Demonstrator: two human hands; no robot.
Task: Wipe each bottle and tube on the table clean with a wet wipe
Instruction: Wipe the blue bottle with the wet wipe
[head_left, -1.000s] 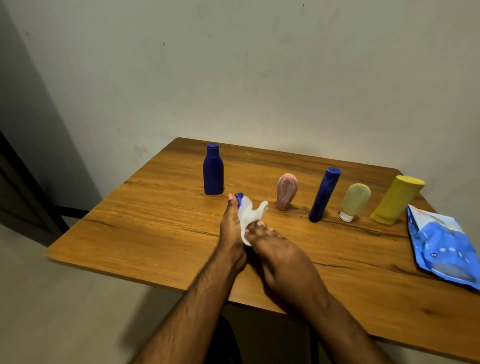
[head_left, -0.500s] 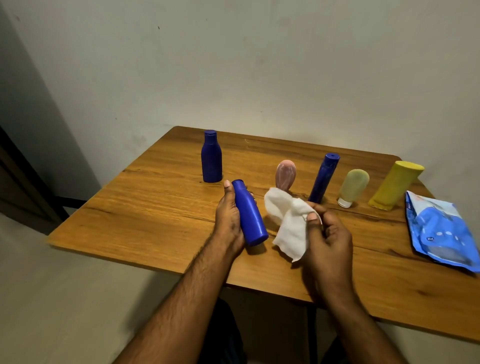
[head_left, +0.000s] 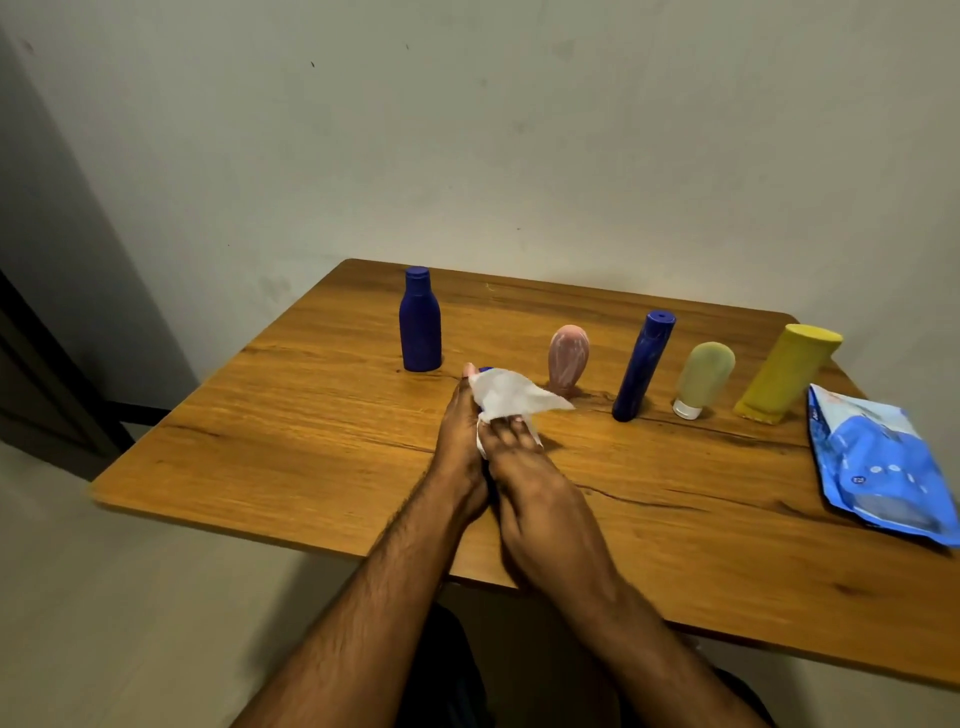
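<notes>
My left hand (head_left: 460, 441) grips a small blue bottle (head_left: 485, 370); only its top peeks out above the wipe. My right hand (head_left: 524, 467) holds a white wet wipe (head_left: 506, 397) wrapped over that bottle, fingers curled round it. On the wooden table (head_left: 311, 441) stand a dark blue bottle (head_left: 420, 327), a pink tube (head_left: 568, 358), a tall blue tube (head_left: 643, 366), a pale green tube (head_left: 705, 376) on its white cap and a yellow tube (head_left: 787, 374).
A blue wet-wipe packet (head_left: 878, 462) lies flat near the table's right edge. The table stands against a plain wall. A dark doorway is at the far left, beyond the table's left edge.
My right hand has come back from the right and laid the wipe over the blue bottle. The bottle, plainly visible half a second ago, is now almost wholly covered.
</notes>
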